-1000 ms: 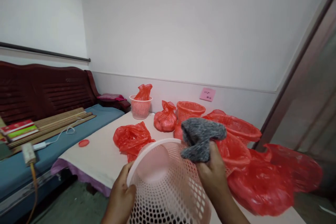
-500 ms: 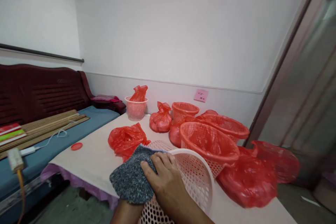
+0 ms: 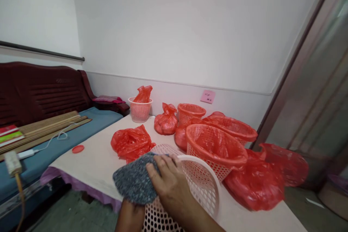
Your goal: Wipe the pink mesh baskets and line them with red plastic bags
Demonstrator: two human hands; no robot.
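Head view: far left we've got a dark red wooden bench (image 3: 40, 90) with a blue cushion (image 3: 104, 115), and a red-and-green packet (image 3: 11, 137) next to a slatted mat (image 3: 50, 125) on it. A power strip (image 3: 13, 165) is near the cushion's front edge, white cable trailing back over the mat.

Then comes our table (image 3: 94, 165), pale top, purple frill hanging off the side, with a small red disc (image 3: 78, 149) and a crumpled red bag (image 3: 132, 141). Right in front of that bag, the grey cloth (image 3: 136, 183) droops over our left hand (image 3: 133, 210) and covers most of it, so we can't tell what its fingers are doing. Behind, a small pink basket (image 3: 140, 111) has a red bag poking out.

Next, a knotted red bag (image 3: 166, 121), and nearer us the right hand (image 3: 170, 177), fingers bunched on the cloth, holding it over the rim. The pale pink basket (image 3: 205, 179) sits tilted below, partly blocked by our hands. A big lined basket (image 3: 216, 148) crowds it just behind, smaller lined basket (image 3: 191, 111) farther back, then a bulging red bag (image 3: 255, 185) at the table's right side.
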